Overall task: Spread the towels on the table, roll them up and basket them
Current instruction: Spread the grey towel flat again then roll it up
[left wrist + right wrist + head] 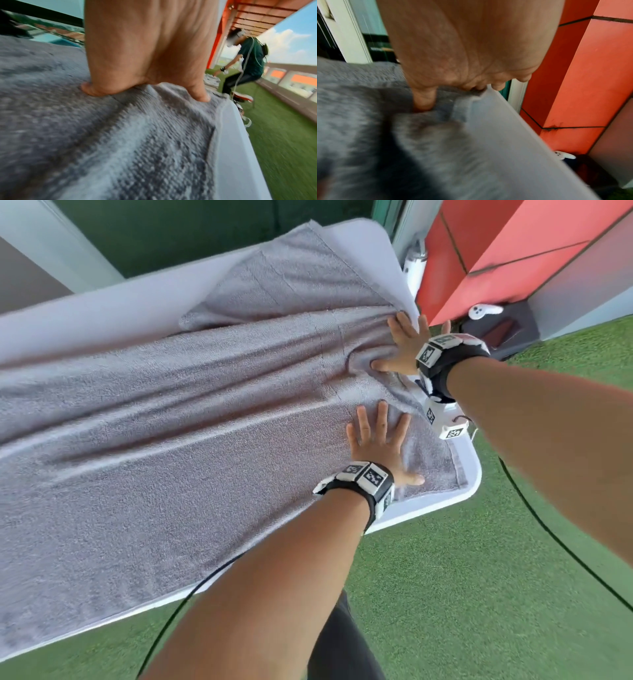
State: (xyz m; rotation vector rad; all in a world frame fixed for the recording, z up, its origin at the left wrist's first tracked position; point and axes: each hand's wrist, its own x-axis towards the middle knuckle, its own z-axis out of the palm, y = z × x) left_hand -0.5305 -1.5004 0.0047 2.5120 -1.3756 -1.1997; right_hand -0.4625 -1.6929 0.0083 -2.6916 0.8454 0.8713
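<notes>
Towel [191, 419]: grey, spread lengthwise over white bench [471, 474], ridged folds mid-width, short hem just inside bench end. Your left hand [378, 445]: flat, fingers splayed, pressing near hem corner. Your right hand [407, 344]: flat on bunched far edge. Green turf [496, 594] around bench end.

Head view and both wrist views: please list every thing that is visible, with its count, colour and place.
towel: one, grey, spread along the table, still wrinkled, far corner folded over.
table: one, white, under the towel.
artificial grass: green, on the floor around the table.
wall panels: orange-red, right of the table.
controller: one, white, on the dark thing at the wall's foot.
second person: one, dark green shirt, bending over, far off in the left wrist view.
wrist bands: two, black with white marker blocks.
left hand: flat on the towel's near end.
right hand: pressing the bunched towel edge.
</notes>
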